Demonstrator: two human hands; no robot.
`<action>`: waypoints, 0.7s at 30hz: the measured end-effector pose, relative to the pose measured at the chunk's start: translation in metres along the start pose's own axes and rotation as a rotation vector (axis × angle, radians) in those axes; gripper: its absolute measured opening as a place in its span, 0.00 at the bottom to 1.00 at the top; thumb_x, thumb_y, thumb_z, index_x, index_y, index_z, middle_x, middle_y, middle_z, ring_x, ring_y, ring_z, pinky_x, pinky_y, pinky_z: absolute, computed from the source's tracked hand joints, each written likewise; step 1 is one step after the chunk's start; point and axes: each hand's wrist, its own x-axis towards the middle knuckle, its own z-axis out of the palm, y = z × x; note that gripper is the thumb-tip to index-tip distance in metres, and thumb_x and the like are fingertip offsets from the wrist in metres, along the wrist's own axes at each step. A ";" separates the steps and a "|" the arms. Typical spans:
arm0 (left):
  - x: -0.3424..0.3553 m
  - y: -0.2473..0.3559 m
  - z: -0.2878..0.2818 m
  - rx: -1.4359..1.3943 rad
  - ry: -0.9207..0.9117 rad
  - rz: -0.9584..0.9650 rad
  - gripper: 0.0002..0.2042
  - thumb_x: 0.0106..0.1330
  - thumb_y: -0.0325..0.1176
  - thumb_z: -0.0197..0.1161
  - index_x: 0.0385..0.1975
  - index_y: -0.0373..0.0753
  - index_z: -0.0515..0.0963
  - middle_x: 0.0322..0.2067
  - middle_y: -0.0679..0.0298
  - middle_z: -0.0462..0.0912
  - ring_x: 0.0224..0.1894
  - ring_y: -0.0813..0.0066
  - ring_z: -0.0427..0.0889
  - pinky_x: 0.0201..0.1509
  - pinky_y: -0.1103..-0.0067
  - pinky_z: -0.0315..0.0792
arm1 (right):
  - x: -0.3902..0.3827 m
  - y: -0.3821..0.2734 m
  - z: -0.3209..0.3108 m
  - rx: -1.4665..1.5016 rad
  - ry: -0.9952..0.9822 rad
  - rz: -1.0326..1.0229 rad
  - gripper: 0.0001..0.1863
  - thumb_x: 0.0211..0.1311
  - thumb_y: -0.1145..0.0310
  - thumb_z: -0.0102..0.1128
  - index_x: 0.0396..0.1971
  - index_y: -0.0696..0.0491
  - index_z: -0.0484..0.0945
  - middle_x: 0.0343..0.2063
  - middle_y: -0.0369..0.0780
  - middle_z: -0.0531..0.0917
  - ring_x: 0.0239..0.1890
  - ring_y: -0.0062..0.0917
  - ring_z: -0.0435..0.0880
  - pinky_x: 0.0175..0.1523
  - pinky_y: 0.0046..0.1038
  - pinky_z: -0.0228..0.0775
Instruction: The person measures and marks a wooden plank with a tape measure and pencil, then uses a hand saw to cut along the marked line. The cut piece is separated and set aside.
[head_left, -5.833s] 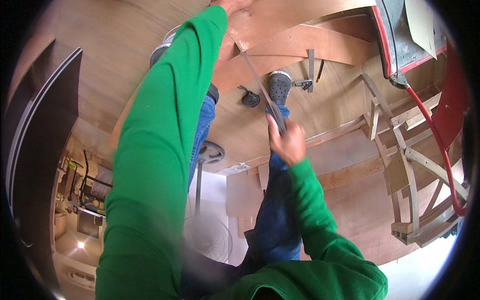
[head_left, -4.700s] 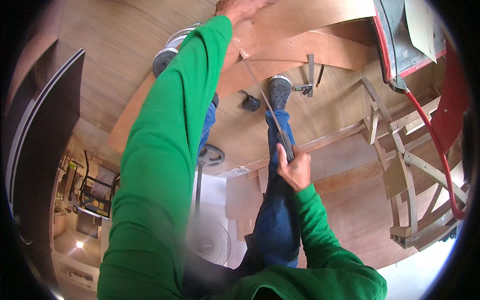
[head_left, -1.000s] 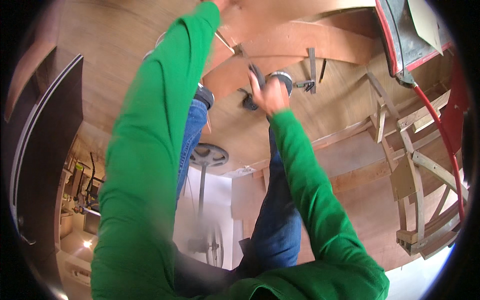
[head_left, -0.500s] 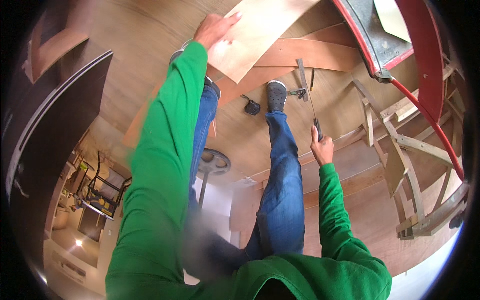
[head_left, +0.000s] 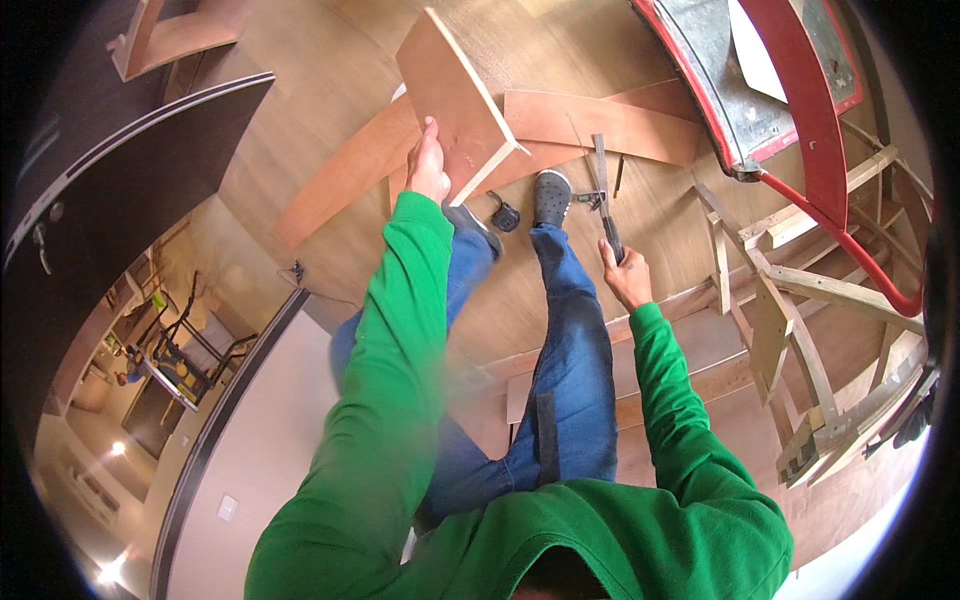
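My left hand point(head_left: 428, 165) grips the lower edge of a thin plywood board point(head_left: 452, 105), which is tilted up off the floor with its pale edges showing. My right hand point(head_left: 628, 277) is closed round the dark handle of a thin-bladed tool point(head_left: 613, 243); its exact kind is unclear. Just beyond that hand, a metal combination square point(head_left: 600, 165) lies on the floor, partly overlapped by the tool in view. A dark pencil-like stick point(head_left: 619, 178) is to its right. Between my feet sits a black tape measure point(head_left: 505, 213).
Long plywood strips point(head_left: 600, 122) lie crossed on the wooden floor beyond my feet. At right stand a red-framed dark tray-like object point(head_left: 690, 80) and a wooden slatted frame point(head_left: 790, 330). A dark door-like panel point(head_left: 120, 180) stands at left, with a pale wall point(head_left: 260, 440) below it.
The board has turned from nearly flat-facing to edge-up, and my left hand has come nearer and lower. My right hand and its tool have shifted slightly left. My view has swung.
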 end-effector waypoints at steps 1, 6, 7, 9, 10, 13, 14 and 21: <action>-0.002 -0.007 -0.006 -0.065 -0.007 0.002 0.37 0.84 0.54 0.60 0.80 0.29 0.65 0.80 0.48 0.66 0.79 0.57 0.69 0.81 0.64 0.65 | -0.001 0.006 0.004 0.001 0.006 0.003 0.39 0.73 0.35 0.63 0.33 0.65 0.87 0.32 0.64 0.88 0.42 0.63 0.90 0.47 0.53 0.80; -0.018 -0.041 -0.025 -0.214 0.144 -0.011 0.36 0.84 0.50 0.61 0.79 0.27 0.65 0.82 0.48 0.65 0.80 0.57 0.67 0.83 0.64 0.63 | -0.007 0.035 0.017 -0.042 0.015 -0.031 0.37 0.71 0.37 0.66 0.32 0.65 0.85 0.31 0.64 0.87 0.41 0.62 0.90 0.47 0.53 0.80; -0.021 -0.049 -0.024 -0.070 0.284 0.084 0.33 0.83 0.49 0.62 0.73 0.25 0.72 0.76 0.45 0.73 0.74 0.54 0.76 0.76 0.62 0.73 | -0.009 0.040 0.017 -0.056 0.006 0.015 0.36 0.71 0.37 0.67 0.32 0.64 0.84 0.31 0.63 0.87 0.41 0.62 0.90 0.47 0.53 0.80; -0.030 -0.065 -0.020 -0.234 0.354 0.118 0.30 0.83 0.49 0.62 0.68 0.24 0.75 0.71 0.44 0.77 0.67 0.53 0.81 0.68 0.60 0.79 | -0.013 0.047 0.013 -0.033 0.035 -0.025 0.36 0.71 0.38 0.67 0.32 0.64 0.84 0.31 0.63 0.87 0.40 0.61 0.90 0.46 0.53 0.80; -0.035 -0.072 -0.019 -0.310 0.402 0.104 0.29 0.83 0.48 0.63 0.66 0.23 0.77 0.68 0.43 0.79 0.64 0.52 0.83 0.65 0.59 0.83 | -0.017 0.050 0.011 -0.040 0.042 -0.015 0.36 0.71 0.38 0.67 0.32 0.64 0.84 0.30 0.63 0.87 0.40 0.61 0.91 0.46 0.53 0.80; -0.042 -0.088 -0.022 -0.384 0.537 0.124 0.31 0.81 0.47 0.65 0.66 0.20 0.70 0.64 0.41 0.79 0.57 0.50 0.86 0.58 0.53 0.88 | -0.029 0.057 0.005 -0.046 0.112 -0.081 0.32 0.72 0.41 0.68 0.33 0.63 0.83 0.27 0.59 0.86 0.34 0.57 0.89 0.42 0.49 0.79; -0.045 -0.093 -0.028 -0.432 0.573 0.152 0.32 0.81 0.46 0.66 0.67 0.20 0.67 0.64 0.41 0.79 0.57 0.49 0.87 0.59 0.51 0.88 | -0.032 0.060 0.005 -0.033 0.128 -0.111 0.31 0.73 0.42 0.68 0.33 0.62 0.83 0.26 0.58 0.85 0.33 0.56 0.89 0.41 0.48 0.79; -0.037 -0.189 -0.075 -0.442 0.401 0.187 0.19 0.69 0.33 0.76 0.53 0.33 0.77 0.53 0.50 0.85 0.49 0.58 0.89 0.41 0.62 0.88 | 0.030 0.102 0.070 0.064 0.292 -0.345 0.25 0.74 0.51 0.70 0.29 0.60 0.78 0.21 0.55 0.79 0.23 0.49 0.83 0.33 0.45 0.73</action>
